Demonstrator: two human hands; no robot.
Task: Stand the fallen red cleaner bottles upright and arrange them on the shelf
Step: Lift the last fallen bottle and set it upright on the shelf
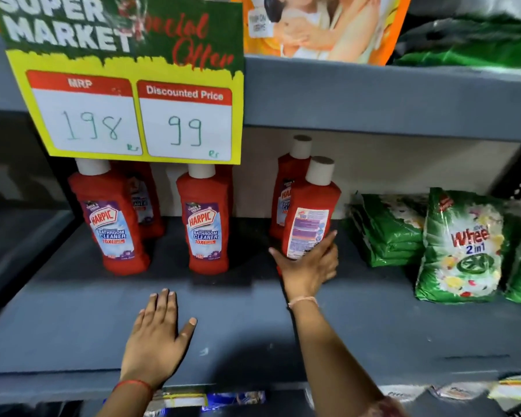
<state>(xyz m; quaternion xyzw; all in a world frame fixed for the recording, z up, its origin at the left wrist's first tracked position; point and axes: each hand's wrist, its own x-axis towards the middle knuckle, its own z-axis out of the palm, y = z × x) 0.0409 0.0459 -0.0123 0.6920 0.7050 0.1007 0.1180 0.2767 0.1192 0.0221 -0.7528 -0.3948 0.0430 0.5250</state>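
Several red cleaner bottles with white caps stand on the grey shelf (pixel 73 311). One bottle (pixel 109 224) stands at the left with another (pixel 145 200) behind it. A third (pixel 206 224) is in the middle. My right hand (pixel 309 266) grips the lower part of a red bottle (pixel 312 218), upright, slightly tilted, with its back label facing me. Right behind it stands another bottle (pixel 286 191). My left hand (pixel 157 335) lies flat on the shelf's front, fingers apart, holding nothing.
Green detergent packs (pixel 463 245) fill the shelf's right side, with a stack (pixel 385 233) close to the held bottle. A yellow price sign (pixel 133 109) hangs from the upper shelf over the left bottles' caps. More packs lie on the shelf below.
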